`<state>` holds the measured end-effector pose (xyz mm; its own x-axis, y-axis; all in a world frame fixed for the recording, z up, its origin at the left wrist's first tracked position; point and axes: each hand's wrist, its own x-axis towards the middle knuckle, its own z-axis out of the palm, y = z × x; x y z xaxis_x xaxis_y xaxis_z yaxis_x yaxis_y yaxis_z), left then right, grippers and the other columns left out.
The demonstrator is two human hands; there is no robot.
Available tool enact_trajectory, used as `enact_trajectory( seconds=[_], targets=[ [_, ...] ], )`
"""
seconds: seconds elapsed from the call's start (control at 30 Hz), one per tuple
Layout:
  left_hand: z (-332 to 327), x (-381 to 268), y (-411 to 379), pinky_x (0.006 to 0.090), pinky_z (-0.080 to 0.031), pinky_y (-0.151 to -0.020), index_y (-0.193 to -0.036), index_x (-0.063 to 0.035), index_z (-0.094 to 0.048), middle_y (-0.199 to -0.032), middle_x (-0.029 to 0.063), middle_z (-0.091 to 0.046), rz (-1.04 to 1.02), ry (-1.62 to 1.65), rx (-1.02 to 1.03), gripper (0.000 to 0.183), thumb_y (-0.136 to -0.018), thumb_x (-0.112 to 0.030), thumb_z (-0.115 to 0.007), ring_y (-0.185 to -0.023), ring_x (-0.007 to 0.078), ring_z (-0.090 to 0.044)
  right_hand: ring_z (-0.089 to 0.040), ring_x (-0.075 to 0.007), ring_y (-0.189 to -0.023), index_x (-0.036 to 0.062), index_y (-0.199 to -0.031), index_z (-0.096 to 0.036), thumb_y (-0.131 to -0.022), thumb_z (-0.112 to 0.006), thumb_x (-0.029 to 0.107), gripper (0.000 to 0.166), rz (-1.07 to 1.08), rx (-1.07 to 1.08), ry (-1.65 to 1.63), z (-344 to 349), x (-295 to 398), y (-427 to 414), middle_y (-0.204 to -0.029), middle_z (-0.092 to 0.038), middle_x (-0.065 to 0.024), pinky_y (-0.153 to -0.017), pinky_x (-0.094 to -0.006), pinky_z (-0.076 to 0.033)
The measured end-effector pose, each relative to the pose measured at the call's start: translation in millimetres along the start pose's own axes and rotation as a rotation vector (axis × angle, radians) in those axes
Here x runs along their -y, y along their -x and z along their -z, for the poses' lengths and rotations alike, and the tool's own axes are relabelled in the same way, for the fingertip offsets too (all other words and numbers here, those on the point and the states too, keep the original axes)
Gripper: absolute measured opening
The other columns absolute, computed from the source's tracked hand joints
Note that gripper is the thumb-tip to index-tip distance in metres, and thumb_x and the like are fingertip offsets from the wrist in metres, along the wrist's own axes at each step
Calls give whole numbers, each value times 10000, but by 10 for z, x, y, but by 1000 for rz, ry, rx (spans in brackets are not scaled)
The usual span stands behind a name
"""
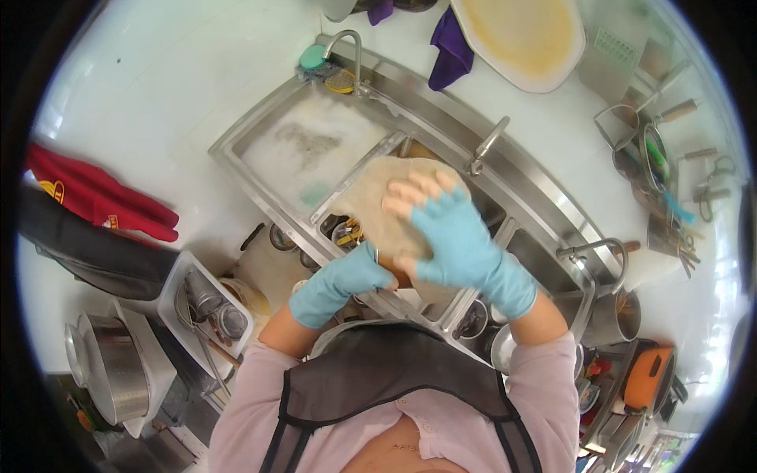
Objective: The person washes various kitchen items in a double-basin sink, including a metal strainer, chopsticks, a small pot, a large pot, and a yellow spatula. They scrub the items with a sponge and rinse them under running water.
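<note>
Both my hands wear light-blue gloves with the fingertips bare. A damp tan cloth (381, 219) spreads over the middle basin of a steel sink (278, 219). My right hand (449, 224) lies on it, fingers spread, holding the cloth against what is beneath. At its lower edge shows a strip of a brown vessel (400, 277), and my left hand (369, 272) grips that side near the sink's front rim. Most of the vessel is hidden, so its shape cannot be told. Utensils with yellow handles (349, 232) lie in the basin beside the cloth.
Foamy water (266, 148) fills the left basin, under a curved tap (358, 53). Other taps rise behind the middle (489, 139) and right (615, 243) basins. At left stand a white tub (248, 307) of metalware and a large steel pot (121, 366). Utensils hang on the right wall.
</note>
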<state>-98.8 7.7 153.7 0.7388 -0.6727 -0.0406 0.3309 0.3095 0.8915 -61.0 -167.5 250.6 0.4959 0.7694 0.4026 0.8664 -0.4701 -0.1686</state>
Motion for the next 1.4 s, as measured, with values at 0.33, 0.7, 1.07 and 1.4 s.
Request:
enact_trajectory(
  seconds=[0.33, 0.7, 1.07, 1.4],
  targets=[
    [-113, -98, -172, 368, -357, -941, -1248, 20, -355, -1202, 125, -474, -449, 303, -103, 847, -479, -22, -710, -1118, 251, -445, -578, -194, -869, -14, -1061, -550, -766, -586, 63, 307, -392, -612, -686, -571, -696, 492, -975, -588, -113, -793, -269, -459],
    [-215, 69, -742, 321, -385, -900, -1182, 6, -426, -1118, 108, -516, -499, -290, -265, 526, -680, 20, -579, -1054, 201, -479, -403, -245, -1112, -13, -1269, -277, -877, -404, 278, 503, -812, -1003, -496, -986, -111, 437, -1265, -355, -133, -932, -342, -336],
    [-300, -33, -522, 332, -370, -905, -1236, -3, -387, -1174, 75, -487, -52, -122, 101, 764, -555, -89, -725, -1079, 190, -450, -477, -164, -1061, 31, -1287, -342, -864, -487, 327, 537, -586, -570, -1759, 22, -580, 538, -1206, -458, -115, -891, -284, -398],
    [-77, 612, 289, 369, -438, -848, -1209, 38, -383, -1134, 142, -506, -68, 180, -474, 793, -440, 5, -574, -1008, 268, -516, -315, -154, -1190, -7, -1320, -250, -903, -418, 264, 524, -875, -488, -1276, -1536, 616, 1585, -1285, -355, -81, -983, -266, -253]
  ],
)
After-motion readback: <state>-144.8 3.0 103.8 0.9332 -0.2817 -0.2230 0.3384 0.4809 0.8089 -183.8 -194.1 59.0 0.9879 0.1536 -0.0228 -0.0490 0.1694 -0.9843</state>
